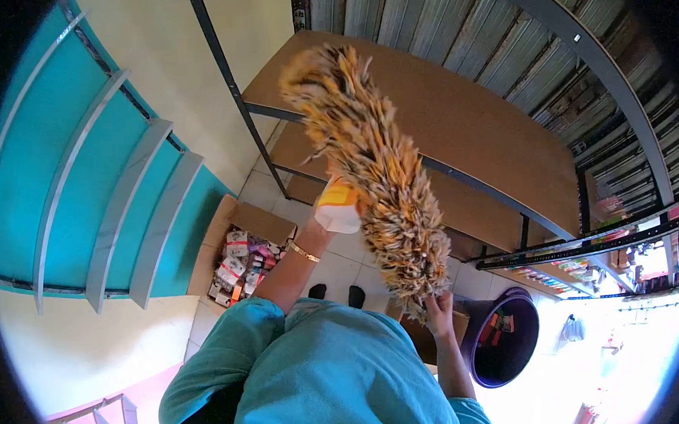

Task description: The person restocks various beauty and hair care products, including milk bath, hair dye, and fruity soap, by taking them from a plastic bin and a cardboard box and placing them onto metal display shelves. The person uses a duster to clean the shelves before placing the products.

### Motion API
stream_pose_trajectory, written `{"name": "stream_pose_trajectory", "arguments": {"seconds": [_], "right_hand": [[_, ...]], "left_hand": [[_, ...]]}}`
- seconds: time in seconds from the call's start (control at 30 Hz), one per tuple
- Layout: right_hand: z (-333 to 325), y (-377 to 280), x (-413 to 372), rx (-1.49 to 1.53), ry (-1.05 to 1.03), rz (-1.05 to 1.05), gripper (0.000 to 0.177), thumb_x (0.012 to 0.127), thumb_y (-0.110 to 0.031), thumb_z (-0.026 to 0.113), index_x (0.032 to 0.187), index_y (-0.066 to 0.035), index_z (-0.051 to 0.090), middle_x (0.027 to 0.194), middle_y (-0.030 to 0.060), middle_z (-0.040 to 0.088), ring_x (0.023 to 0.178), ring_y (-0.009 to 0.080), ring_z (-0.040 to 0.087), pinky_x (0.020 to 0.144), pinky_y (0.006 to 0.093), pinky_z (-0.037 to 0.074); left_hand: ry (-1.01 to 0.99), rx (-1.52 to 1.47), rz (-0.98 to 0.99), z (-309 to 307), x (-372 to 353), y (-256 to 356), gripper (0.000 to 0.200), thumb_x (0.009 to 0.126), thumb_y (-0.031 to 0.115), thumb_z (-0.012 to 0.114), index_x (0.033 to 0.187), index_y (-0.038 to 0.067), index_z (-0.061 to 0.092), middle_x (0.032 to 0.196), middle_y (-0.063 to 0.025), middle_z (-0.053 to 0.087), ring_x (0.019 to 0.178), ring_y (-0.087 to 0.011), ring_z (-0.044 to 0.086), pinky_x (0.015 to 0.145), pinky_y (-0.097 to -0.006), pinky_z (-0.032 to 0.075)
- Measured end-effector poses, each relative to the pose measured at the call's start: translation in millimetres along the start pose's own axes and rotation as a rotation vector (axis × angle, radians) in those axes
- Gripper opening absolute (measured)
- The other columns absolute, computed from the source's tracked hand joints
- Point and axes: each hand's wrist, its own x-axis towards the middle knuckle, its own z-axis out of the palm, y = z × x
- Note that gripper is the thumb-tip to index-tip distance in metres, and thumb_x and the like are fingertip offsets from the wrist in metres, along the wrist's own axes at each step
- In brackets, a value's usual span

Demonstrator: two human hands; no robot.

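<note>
A long feather duster (390, 180), brown, tan and black, slants across the middle, its upper end over a shelf board. My right hand (441, 315) is closed on the feathers at its lower end. My left hand (332, 183), beside the duster's middle, is mostly hidden behind the feathers and an orange-and-white item (340, 206). That item lies against my left hand, and its shape is partly covered. The fingers of my left hand cannot be made out. A gold bracelet (304, 252) circles my left wrist.
Brown shelf boards (479, 135) on a dark metal frame stand ahead. An open cardboard box (215, 244) of small packages sits at the left, a dark round bin (511, 360) at the right. White shelves (157, 227) line the turquoise wall. Goods fill racks at the far right.
</note>
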Motion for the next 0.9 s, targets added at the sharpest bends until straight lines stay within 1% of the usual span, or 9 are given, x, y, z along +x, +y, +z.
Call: {"name": "stream_pose_trajectory", "arguments": {"seconds": [0.17, 0.3, 0.43, 0.53, 0.6, 0.7, 0.83, 0.87, 0.9], "right_hand": [[18, -11, -5, 0.043, -0.063, 0.004, 0.016, 0.078, -0.003, 0.048, 0.092, -0.002, 0.055, 0.084, 0.0009, 0.056, 0.077, 0.0079, 0.049, 0.07, 0.0239, 0.04], [24, 2, 5, -0.083, -0.358, 0.038, 0.013, 0.076, -0.009, 0.051, 0.085, -0.002, 0.057, 0.073, 0.0018, 0.055, 0.071, 0.0103, 0.048, 0.061, 0.0256, 0.038], [38, -2, 17, -0.323, -0.382, -0.116, 0.015, 0.071, -0.011, 0.053, 0.081, 0.0, 0.057, 0.063, 0.0111, 0.051, 0.057, 0.0148, 0.048, 0.051, 0.0284, 0.036], [37, -20, 17, -0.273, -0.231, -0.205, 0.013, 0.07, -0.008, 0.051, 0.077, 0.002, 0.055, 0.061, 0.0131, 0.053, 0.051, 0.0193, 0.049, 0.047, 0.0307, 0.038], [33, -18, 23, -0.269, -0.085, -0.339, 0.011, 0.07, -0.007, 0.051, 0.074, 0.003, 0.053, 0.056, 0.0112, 0.053, 0.048, 0.0144, 0.049, 0.045, 0.0285, 0.038], [22, -34, 26, -0.485, 0.046, -0.021, 0.011, 0.071, -0.008, 0.051, 0.072, 0.003, 0.052, 0.057, 0.011, 0.053, 0.049, 0.0127, 0.048, 0.045, 0.0282, 0.038], [16, 9, 13, -0.616, 0.082, -0.099, 0.012, 0.071, -0.009, 0.052, 0.073, 0.002, 0.052, 0.055, 0.009, 0.053, 0.05, 0.017, 0.049, 0.047, 0.0346, 0.039], [43, -18, 5, -0.191, 0.169, -0.38, 0.014, 0.068, -0.011, 0.056, 0.076, 0.001, 0.053, 0.05, 0.0095, 0.05, 0.048, 0.0199, 0.049, 0.046, 0.0356, 0.038], [38, -19, 2, -0.355, 0.061, -0.393, 0.015, 0.067, -0.011, 0.056, 0.077, 0.001, 0.054, 0.05, 0.0102, 0.049, 0.048, 0.021, 0.049, 0.046, 0.0356, 0.038]], "left_hand": [[0.073, -0.026, -0.159, -8, -10, 19, 0.039, 0.081, 0.034, 0.049, 0.111, 0.01, 0.043, 0.101, -0.0121, 0.054, 0.091, -0.0275, 0.055, 0.077, -0.0444, 0.046], [0.047, 0.005, -0.223, 34, 21, 3, 0.043, 0.08, 0.037, 0.049, 0.113, 0.011, 0.042, 0.103, -0.0129, 0.052, 0.094, -0.0285, 0.053, 0.079, -0.0455, 0.045], [0.047, -0.015, -0.278, 51, 26, -10, 0.046, 0.08, 0.039, 0.048, 0.116, 0.011, 0.041, 0.105, -0.0138, 0.051, 0.097, -0.0294, 0.05, 0.081, -0.0465, 0.043], [0.06, -0.028, -0.287, 59, 20, -11, 0.049, 0.079, 0.041, 0.048, 0.117, 0.012, 0.04, 0.107, -0.0144, 0.05, 0.099, -0.0302, 0.049, 0.082, -0.0473, 0.042], [0.072, -0.026, -0.283, 63, 14, -9, 0.05, 0.079, 0.042, 0.048, 0.118, 0.012, 0.039, 0.108, -0.0148, 0.05, 0.101, -0.0307, 0.048, 0.083, -0.0478, 0.041], [0.093, -0.025, -0.273, 67, 8, -8, 0.053, 0.078, 0.044, 0.048, 0.12, 0.013, 0.038, 0.109, -0.0155, 0.049, 0.103, -0.0314, 0.046, 0.085, -0.0485, 0.04], [0.107, -0.014, -0.255, 69, 7, -8, 0.056, 0.078, 0.046, 0.048, 0.122, 0.013, 0.037, 0.112, -0.0163, 0.048, 0.106, -0.0324, 0.044, 0.087, -0.0496, 0.038], [0.11, -0.008, -0.252, 69, 8, -8, 0.057, 0.078, 0.047, 0.048, 0.122, 0.013, 0.036, 0.112, -0.0166, 0.047, 0.107, -0.0326, 0.044, 0.087, -0.0498, 0.038], [0.115, 0.001, -0.245, 69, 9, -8, 0.058, 0.078, 0.048, 0.048, 0.123, 0.013, 0.036, 0.113, -0.0168, 0.047, 0.107, -0.0328, 0.043, 0.088, -0.0501, 0.038]]}}
